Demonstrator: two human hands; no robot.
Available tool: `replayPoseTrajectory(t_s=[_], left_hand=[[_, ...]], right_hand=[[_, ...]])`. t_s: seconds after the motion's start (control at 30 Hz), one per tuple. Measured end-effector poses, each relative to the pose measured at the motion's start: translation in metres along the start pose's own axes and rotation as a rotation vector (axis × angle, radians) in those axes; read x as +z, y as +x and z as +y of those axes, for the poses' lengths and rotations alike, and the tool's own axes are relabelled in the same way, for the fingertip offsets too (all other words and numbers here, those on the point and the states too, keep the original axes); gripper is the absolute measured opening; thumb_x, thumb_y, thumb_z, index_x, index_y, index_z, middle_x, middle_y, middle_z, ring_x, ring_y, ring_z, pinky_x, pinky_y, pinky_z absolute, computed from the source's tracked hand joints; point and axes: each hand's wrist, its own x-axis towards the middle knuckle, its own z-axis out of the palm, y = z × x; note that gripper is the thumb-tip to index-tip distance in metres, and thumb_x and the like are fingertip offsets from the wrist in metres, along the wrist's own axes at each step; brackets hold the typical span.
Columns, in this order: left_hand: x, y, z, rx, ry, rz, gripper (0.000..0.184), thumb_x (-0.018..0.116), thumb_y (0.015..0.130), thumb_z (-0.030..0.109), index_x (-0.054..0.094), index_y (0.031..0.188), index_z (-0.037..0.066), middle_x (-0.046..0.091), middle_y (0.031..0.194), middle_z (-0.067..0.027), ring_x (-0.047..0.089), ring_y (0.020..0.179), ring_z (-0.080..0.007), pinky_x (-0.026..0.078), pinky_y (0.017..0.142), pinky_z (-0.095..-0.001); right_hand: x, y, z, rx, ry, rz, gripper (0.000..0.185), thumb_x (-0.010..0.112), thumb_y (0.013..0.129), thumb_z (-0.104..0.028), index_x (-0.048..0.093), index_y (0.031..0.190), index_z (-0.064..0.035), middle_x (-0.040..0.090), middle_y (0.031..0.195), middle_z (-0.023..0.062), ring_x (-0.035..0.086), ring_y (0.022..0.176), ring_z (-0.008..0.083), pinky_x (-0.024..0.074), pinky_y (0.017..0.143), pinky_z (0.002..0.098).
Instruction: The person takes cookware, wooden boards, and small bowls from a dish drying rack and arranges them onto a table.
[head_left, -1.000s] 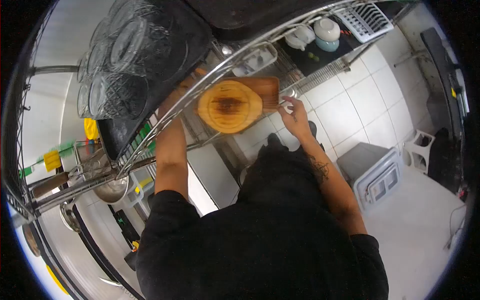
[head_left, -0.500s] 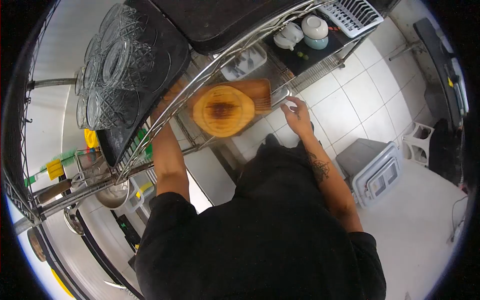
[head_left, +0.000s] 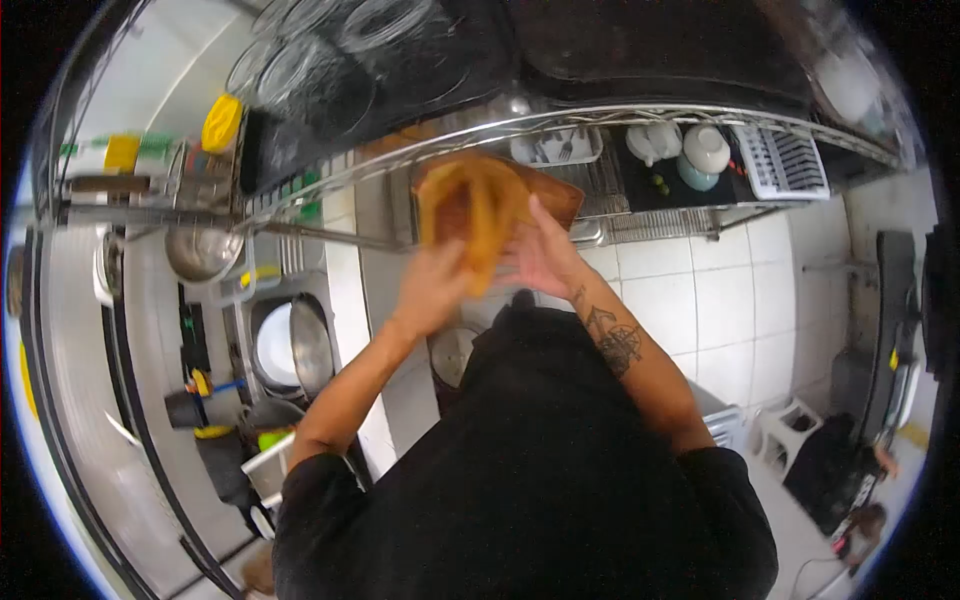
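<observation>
My left hand [head_left: 434, 288], blurred by motion, has its fingers closed on the lower edge of a rounded yellow-brown wooden board [head_left: 484, 232]. The board is tilted up and smeared; a dark patch shows on its left, and I cannot tell whether a second board is with it. My right hand [head_left: 548, 252] is at the board's right side, palm toward it, thumb up and fingers stretched out; whether it touches the wood is unclear. Behind lies a rectangular brown wooden board [head_left: 562, 198] on the lower wire shelf.
Glass mugs [head_left: 315, 75] stand on a black tray above. The shelf's metal rail [head_left: 620, 118] crosses ahead. White bowls [head_left: 706, 150] and a white rack [head_left: 785, 165] sit to the right. A sink with a white plate [head_left: 278, 345] is left. A person in dark clothing [head_left: 830, 470] is lower right.
My left hand has come out from under the upper shelf to the wooden board, which is now lifted and tilted. My right hand has moved left beside it. The view has turned.
</observation>
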Motion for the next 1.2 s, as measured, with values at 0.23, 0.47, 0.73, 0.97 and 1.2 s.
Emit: replayPoseTrajectory(t_s=[0.23,0.47,0.73,0.97,1.2], left_hand=[[-0.03,-0.006,0.086,0.115,-0.076,-0.374,0.032,0.07,0.081,0.022,0.068,0.11,0.009,0.053,0.139,-0.0144,0.057,0.101,-0.0288,0.049,0.082,-0.0419],[-0.019,0.01,0.095,-0.645,-0.704,0.137,0.056,0.07,0.085,0.018,0.052,0.136,0.001,0.053,0.142,-0.0192,0.055,0.125,-0.0331,0.044,0.106,-0.042],[0.059,0.032,-0.011,-1.004,-0.919,-0.266,0.06,0.06,0.099,0.041,0.049,0.14,-0.001,0.062,0.125,-0.0153,0.062,0.103,-0.0235,0.05,0.09,-0.0361],[0.107,0.073,-0.284,-0.969,-0.089,0.191,0.044,0.062,0.097,0.039,0.067,0.113,-0.002,0.069,0.099,-0.0101,0.064,0.084,-0.0215,0.05,0.075,-0.0381],[0.106,0.097,-0.307,-0.87,-0.06,0.251,0.037,0.064,0.097,0.028,0.065,0.119,-0.002,0.068,0.115,-0.0125,0.064,0.101,-0.0266,0.051,0.085,-0.0406]], right_hand=[[-0.037,-0.013,0.024,0.132,-0.097,-0.012,0.05,0.06,0.097,-0.025,0.047,0.139,-0.0033,0.06,0.13,0.0136,0.062,0.117,0.0272,0.0509,0.103,0.0455],[-0.059,-0.034,0.028,-0.014,-0.174,0.021,0.055,0.063,0.09,-0.019,0.046,0.138,0.0016,0.062,0.127,0.0181,0.067,0.112,0.0287,0.0589,0.093,0.0414],[-0.055,-0.044,0.032,-0.173,-0.275,0.378,0.051,0.065,0.097,-0.017,0.044,0.14,-0.0008,0.062,0.123,0.0119,0.066,0.107,0.0209,0.0591,0.089,0.0356],[-0.055,-0.073,0.066,-0.471,0.142,0.487,0.044,0.066,0.098,-0.02,0.05,0.134,-0.0021,0.065,0.118,0.009,0.068,0.104,0.0196,0.0598,0.087,0.0364],[-0.049,-0.074,0.088,-0.544,0.227,0.727,0.047,0.064,0.1,-0.034,0.053,0.132,-0.0009,0.068,0.114,0.0081,0.069,0.097,0.0174,0.0584,0.082,0.0328]])
